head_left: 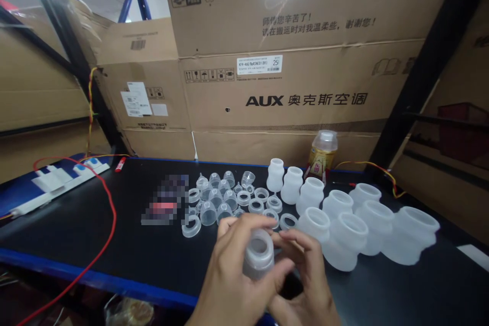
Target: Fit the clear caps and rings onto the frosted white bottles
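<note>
My left hand (233,270) grips a translucent white silicone cup (259,254) with its opening facing up and toward me. My right hand (301,275) touches the same cup from the right, fingers curled at its rim. Both hands are low in the middle of the view, above the black table (114,244). Just behind them lie small clear domes (216,196) and flat rings (263,204).
A row of larger white silicone cups (344,229) runs from centre to right. A plastic bottle (323,155) stands behind them. Cardboard boxes (290,91) wall the back. A red wire (109,214) crosses the left side, near a white power strip (57,181).
</note>
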Tool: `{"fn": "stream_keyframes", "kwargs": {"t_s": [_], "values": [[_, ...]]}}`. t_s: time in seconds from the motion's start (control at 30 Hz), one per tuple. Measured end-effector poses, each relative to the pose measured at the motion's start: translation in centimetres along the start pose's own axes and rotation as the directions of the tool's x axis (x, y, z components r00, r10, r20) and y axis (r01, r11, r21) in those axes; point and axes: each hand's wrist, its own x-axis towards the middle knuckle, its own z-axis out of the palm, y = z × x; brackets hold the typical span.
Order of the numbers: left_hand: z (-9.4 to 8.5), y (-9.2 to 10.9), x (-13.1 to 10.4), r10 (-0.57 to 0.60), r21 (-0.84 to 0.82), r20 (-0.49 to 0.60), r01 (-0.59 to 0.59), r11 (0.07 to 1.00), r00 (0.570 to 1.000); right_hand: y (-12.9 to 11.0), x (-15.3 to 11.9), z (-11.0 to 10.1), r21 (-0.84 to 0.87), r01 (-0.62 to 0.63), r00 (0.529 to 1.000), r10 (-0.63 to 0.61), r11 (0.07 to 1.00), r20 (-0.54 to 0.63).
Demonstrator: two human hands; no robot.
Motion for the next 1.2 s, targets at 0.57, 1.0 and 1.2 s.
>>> {"fn": "stream_keyframes", "kwargs": {"t_s": [0.57, 1.0, 1.2], "values": [[0.3, -0.2, -0.5, -0.199, -0.078, 0.074, 0.205, 0.976, 0.977, 0.7, -0.3, -0.1, -0.052, -0.07, 0.998, 0.07, 0.996, -0.006], [-0.9, 1.8, -1.0, -0.255, -0.068, 0.005, 0.254, 0.965, 0.967, 0.8, 0.0, -0.4, -0.046, -0.078, 0.996, 0.08, 0.996, 0.038], [0.1, 0.8, 0.3, -0.363, -0.007, -0.083, 0.364, 0.931, 0.928, 0.3, 0.2, 0.3, 0.006, -0.059, 0.998, 0.059, 0.998, 0.013]]}}
